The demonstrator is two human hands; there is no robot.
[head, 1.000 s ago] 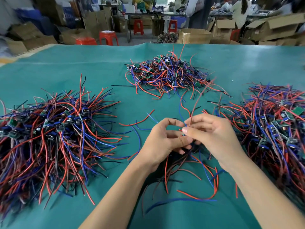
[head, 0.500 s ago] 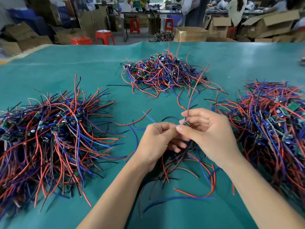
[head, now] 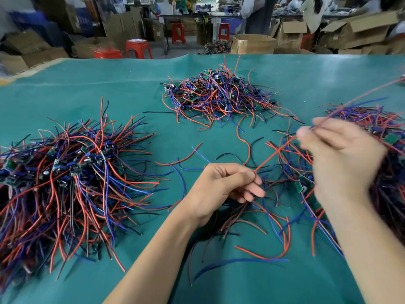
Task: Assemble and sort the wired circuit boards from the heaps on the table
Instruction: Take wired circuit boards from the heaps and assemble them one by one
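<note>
Pinching one end of a red wire between thumb and forefinger, the left hand sits low over the green desk, its other fingers curled round a bundle of dark wires trailing beneath it. The wire runs up to the right hand — blurred, raised, fingers clenched on it and on a thin wire slanting away to the upper right. Three heaps of wired circuit boards lie around: the left heap, the far heap, the right heap just behind the right hand.
</note>
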